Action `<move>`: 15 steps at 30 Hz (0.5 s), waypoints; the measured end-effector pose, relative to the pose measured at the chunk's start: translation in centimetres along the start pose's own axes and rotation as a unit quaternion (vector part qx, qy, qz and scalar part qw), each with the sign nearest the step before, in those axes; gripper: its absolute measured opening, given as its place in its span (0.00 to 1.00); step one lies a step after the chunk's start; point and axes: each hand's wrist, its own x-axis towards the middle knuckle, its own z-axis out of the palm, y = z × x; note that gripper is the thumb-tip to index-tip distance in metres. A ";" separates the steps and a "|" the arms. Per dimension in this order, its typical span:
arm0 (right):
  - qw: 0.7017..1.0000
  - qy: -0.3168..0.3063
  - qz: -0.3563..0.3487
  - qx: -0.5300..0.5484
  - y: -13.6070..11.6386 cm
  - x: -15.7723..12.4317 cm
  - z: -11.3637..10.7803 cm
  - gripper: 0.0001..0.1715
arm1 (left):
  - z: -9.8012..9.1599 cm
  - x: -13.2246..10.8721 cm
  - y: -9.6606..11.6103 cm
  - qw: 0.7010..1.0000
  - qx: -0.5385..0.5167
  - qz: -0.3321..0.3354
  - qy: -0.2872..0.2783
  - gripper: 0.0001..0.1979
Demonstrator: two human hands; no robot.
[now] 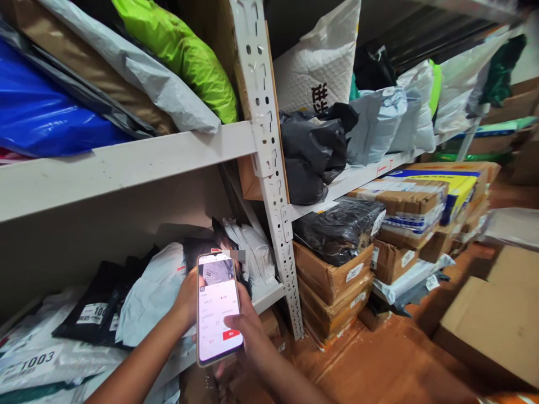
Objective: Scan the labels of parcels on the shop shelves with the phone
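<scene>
A phone (218, 314) with a lit screen is held upright in front of the lower shelf. My left hand (188, 300) grips its left side, and my right hand (248, 331) holds it from the right, with the thumb over the screen. The screen shows a camera picture at the top and a white form with a red button below. Behind the phone lie dark and white parcels, partly hidden by it. A white parcel (151, 294) lies just left of my left hand, beside a black parcel (99, 308) with a printed label.
A perforated white post (275, 185) stands right of my hands. The upper shelf (126, 168) bears blue, brown, white and green bags. At the right, taped cartons (332, 275) are stacked under another shelf, and a large carton (492, 314) rests on the reddish floor (379, 370).
</scene>
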 end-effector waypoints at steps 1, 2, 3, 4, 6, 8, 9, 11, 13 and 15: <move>1.000 0.000 0.001 0.000 0.0 0.0 0.0 0.43 | 0.0 0.0 0.0 1.000 -0.003 -0.001 0.003 0.12; 1.000 0.000 -0.001 0.002 0.0 0.0 0.0 0.43 | 0.0 -0.1 0.0 1.000 -0.005 -0.001 0.004 0.11; 1.000 -0.002 -0.003 0.003 0.0 0.1 0.0 0.43 | 0.0 -0.1 0.0 1.000 -0.006 -0.001 0.004 0.11; 1.000 -0.006 -0.004 0.004 0.0 0.1 0.0 0.43 | 0.0 -0.1 0.1 1.000 -0.006 -0.002 0.004 0.11; 1.000 -0.007 -0.002 0.001 0.0 0.1 0.0 0.43 | 0.0 -0.1 0.1 1.000 -0.006 -0.001 0.001 0.10; 1.000 0.004 0.000 -0.003 0.0 0.1 0.0 0.44 | -0.1 0.0 0.2 1.000 -0.006 0.001 -0.003 0.11; 1.000 0.010 0.002 -0.005 0.0 0.1 0.0 0.44 | -0.1 0.0 0.3 1.000 -0.006 0.003 -0.005 0.11; 1.000 0.016 0.004 -0.006 0.0 0.2 0.0 0.45 | -0.1 0.0 0.4 1.000 -0.005 0.004 -0.005 0.10; 1.000 0.013 0.005 -0.003 0.1 0.3 0.0 0.45 | -0.1 0.0 0.5 1.000 -0.002 0.003 -0.005 0.10; 1.000 0.011 0.000 0.002 0.2 0.4 -0.1 0.44 | -0.1 0.0 0.5 1.000 0.001 0.002 -0.006 0.10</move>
